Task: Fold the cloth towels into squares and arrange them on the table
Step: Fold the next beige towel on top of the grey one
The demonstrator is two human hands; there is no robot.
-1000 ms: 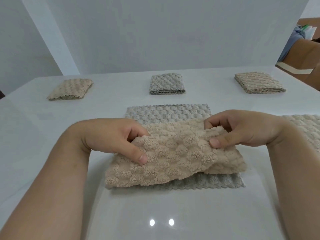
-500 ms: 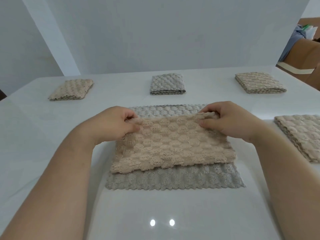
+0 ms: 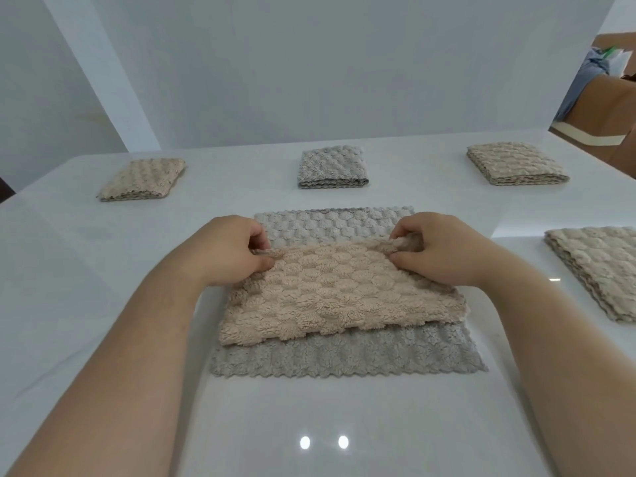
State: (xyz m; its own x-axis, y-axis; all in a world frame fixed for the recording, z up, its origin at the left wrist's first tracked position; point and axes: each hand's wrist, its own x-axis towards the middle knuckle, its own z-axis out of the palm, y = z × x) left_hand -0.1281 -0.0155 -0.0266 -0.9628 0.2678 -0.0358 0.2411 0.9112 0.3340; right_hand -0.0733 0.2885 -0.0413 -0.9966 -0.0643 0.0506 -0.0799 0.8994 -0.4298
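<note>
A beige towel, folded in half, lies on top of a flat grey towel at the middle of the white table. My left hand pinches the beige towel's far left corner. My right hand pinches its far right corner, where the cloth bunches a little. Along the far side lie three folded squares: a beige square at the left, a grey square in the middle, a beige square at the right.
A stack of beige towels lies at the right edge of the table. A white wall stands behind the table. Brown furniture with cloth on it shows at the far right.
Both hands carried the beige towel's near edge away from me and laid it over the far edge, so the towel now lies folded in half. In the last half second they hardly moved.
</note>
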